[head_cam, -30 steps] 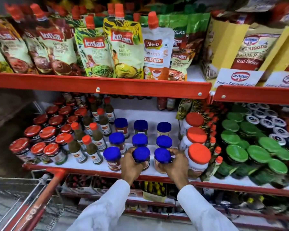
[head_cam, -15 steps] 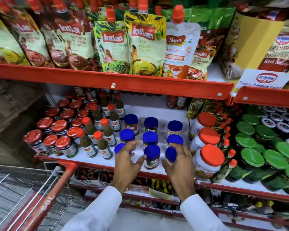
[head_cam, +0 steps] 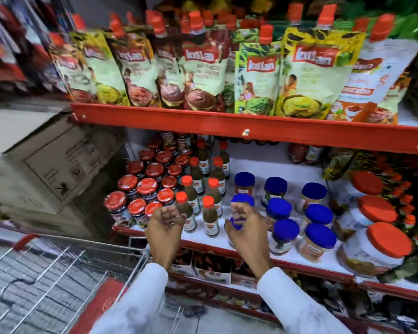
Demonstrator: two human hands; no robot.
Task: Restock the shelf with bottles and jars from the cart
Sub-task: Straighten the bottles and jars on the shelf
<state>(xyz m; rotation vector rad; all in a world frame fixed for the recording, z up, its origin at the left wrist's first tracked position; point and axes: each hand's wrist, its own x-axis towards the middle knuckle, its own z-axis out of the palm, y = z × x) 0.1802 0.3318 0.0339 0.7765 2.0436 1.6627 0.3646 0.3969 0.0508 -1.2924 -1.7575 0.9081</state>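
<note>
Blue-lidded jars stand in rows on the shelf; gaps remain behind. My left hand hangs empty, fingers loosely curled; right hand beside the front jar, grip unclear. Cart next, I reckon.

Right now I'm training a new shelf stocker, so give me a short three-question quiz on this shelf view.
1. True or false: the left hand is gripping a bottle.
2. Which lid colour are the jars beside the right hand? A) green B) blue C) white
3. Fill in: the small bottles between the two hands have ____ caps.

Key:
1. False; it is open and empty, palm up, in front of the shelf edge.
2. B, blue.
3. Orange-red.
</note>
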